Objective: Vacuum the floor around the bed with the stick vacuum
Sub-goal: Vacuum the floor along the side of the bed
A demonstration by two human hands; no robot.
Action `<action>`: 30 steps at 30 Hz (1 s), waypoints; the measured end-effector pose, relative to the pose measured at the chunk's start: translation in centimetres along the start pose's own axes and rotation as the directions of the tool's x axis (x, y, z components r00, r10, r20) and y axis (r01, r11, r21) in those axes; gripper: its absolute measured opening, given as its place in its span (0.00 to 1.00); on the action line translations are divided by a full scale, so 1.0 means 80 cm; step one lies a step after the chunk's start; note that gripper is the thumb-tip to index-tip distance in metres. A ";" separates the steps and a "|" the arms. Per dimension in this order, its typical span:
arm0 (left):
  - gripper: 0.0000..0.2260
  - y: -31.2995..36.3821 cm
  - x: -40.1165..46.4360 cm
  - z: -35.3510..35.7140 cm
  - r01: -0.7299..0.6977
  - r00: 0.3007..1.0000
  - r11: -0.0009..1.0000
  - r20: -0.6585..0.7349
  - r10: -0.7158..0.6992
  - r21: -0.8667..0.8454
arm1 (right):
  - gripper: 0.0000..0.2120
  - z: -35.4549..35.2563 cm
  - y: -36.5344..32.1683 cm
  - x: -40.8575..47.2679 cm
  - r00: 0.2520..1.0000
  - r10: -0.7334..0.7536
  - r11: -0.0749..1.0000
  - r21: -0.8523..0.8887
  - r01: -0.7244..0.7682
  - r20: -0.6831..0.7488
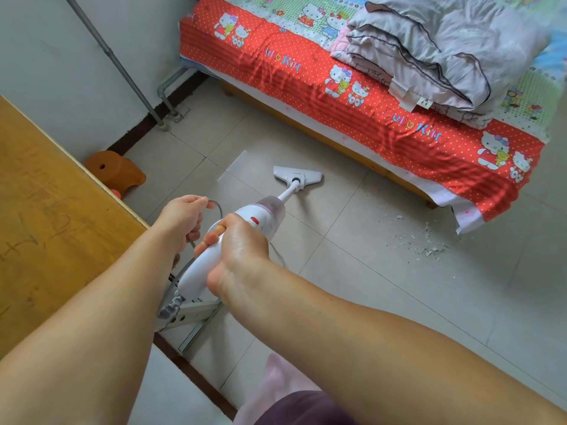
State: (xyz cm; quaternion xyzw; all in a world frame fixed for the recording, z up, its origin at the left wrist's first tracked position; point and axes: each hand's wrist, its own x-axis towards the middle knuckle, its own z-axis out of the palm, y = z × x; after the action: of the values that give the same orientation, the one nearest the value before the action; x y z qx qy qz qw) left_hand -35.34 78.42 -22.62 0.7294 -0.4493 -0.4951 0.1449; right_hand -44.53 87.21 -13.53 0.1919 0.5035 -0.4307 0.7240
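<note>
The right hand (237, 240) grasps the white handle of the stick vacuum (245, 222). To its left, the left hand (184, 217) pinches the grey cord (216, 207). Farther, the vacuum head (297, 176) lies on the tiled floor (352, 286), near the bed (352, 96).

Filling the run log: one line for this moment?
right hand grips stick vacuum | left hand holds cord | floor head on tiles | debris unreached

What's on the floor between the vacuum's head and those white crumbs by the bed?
Only bare floor tiles between the vacuum's head and the crumbs, in the head view.
</note>
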 end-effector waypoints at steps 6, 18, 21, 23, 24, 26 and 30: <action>0.12 -0.003 0.002 -0.012 0.009 0.998 1.000 0.061 -0.008 -0.005 | 0.10 0.005 0.015 -0.011 0.999 -0.009 1.000 0.020 0.010 -0.034; 0.11 0.003 -0.006 -0.018 -0.019 0.994 1.000 0.109 0.017 0.016 | 0.13 0.006 0.022 -0.029 0.996 -0.059 0.997 0.054 0.062 -0.067; 0.12 0.005 -0.008 -0.020 -0.025 0.992 1.000 0.123 0.023 0.014 | 0.13 0.008 0.029 -0.030 0.996 -0.065 0.997 0.036 0.067 -0.067; 0.11 0.006 -0.012 -0.024 -0.023 0.991 0.999 0.129 0.019 0.033 | 0.12 0.010 0.034 -0.031 0.995 -0.065 0.997 0.031 0.067 -0.073; 0.11 0.007 -0.014 -0.025 -0.022 0.991 0.999 0.134 0.016 0.041 | 0.12 0.011 0.036 -0.032 0.996 -0.059 0.998 0.032 0.062 -0.073; 0.10 0.007 -0.018 -0.029 -0.021 0.989 0.998 0.149 0.011 0.066 | 0.12 0.012 0.042 -0.036 0.997 -0.042 0.999 0.031 0.044 -0.072; 0.11 0.009 -0.023 -0.036 -0.009 0.984 0.996 0.179 -0.007 0.087 | 0.12 0.014 0.050 -0.043 0.998 -0.019 0.996 0.092 0.024 -0.060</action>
State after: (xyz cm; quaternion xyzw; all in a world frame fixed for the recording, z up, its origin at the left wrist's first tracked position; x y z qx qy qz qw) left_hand -33.44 78.81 -19.74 0.6873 -0.4821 -0.5386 0.0719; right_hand -41.03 90.09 -10.60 0.2323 0.5063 -0.4553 0.6946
